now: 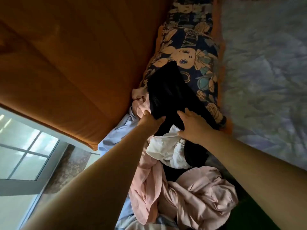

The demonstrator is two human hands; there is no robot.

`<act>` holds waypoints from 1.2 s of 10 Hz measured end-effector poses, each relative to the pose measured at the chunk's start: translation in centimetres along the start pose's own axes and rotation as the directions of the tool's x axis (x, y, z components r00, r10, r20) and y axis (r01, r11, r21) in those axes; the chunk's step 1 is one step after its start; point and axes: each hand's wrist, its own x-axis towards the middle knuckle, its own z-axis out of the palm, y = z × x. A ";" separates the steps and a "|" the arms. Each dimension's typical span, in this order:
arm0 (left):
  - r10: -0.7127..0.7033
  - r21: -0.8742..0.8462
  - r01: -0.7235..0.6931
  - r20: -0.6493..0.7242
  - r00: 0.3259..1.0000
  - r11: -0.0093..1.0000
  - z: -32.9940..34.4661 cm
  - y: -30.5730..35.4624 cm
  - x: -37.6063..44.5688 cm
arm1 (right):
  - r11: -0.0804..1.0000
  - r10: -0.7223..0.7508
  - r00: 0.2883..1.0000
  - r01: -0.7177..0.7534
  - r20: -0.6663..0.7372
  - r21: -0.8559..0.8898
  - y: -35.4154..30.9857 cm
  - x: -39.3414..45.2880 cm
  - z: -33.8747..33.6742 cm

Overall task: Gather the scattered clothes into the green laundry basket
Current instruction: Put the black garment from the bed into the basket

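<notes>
my left hand (150, 121) and right hand (193, 125) are both gripping a dark black garment (167, 93), long and flat, lying across the floral pillow (187, 47) above rumpled pink clothes (191, 193).

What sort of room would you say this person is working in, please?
Most likely a bedroom: a floral pillow lies against a wooden headboard on a pale patterned bedspread, with a window beside the bed and clothes piled near the pillow.
</notes>
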 end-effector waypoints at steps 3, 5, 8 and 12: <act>-0.175 -0.377 0.141 -0.057 0.983 0.915 2.4 1.9 3.3 | 0.999 0.016 0.998 -0.014 -0.053 0.038 2.4 0.0 2.1; -0.091 -0.357 0.076 -0.027 0.995 0.931 3.3 3.7 2.2 | 0.996 0.035 0.999 -0.032 -0.039 0.078 2.8 -0.2 1.9; -0.019 -0.824 -0.038 -0.059 0.998 0.565 0.3 8.3 -0.8 | 0.891 0.198 0.979 -0.158 -0.051 0.425 1.6 -0.6 -0.6; 0.207 -0.997 0.041 0.053 0.977 0.065 -4.9 14.9 -6.8 | 0.755 0.427 0.837 -0.120 -0.343 0.645 -1.4 -1.4 -5.1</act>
